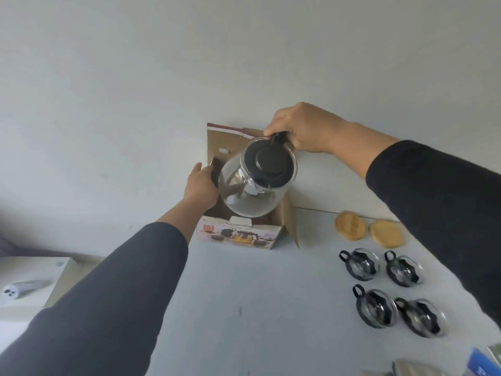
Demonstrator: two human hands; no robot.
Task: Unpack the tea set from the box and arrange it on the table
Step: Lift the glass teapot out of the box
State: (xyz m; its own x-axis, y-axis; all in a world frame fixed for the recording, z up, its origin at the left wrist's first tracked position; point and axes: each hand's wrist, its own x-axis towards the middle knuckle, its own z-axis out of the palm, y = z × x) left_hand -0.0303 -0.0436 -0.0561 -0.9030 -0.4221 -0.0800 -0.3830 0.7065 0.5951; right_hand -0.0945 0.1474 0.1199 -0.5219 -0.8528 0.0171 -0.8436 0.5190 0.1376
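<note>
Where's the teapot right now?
Head view, centre: the teapot is held by its handle in the right hand, above the open box that the left hand steadies.

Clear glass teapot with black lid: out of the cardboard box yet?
Out. The right hand holds the glass teapot by its black handle, tilted above the open cardboard box; the left hand steadies the box.

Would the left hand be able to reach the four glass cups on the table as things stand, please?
Probably not straight away: the left hand is steadying the box, and the cups sit on the far right, beneath the right arm holding the teapot, so it would have to cross under it.
</note>
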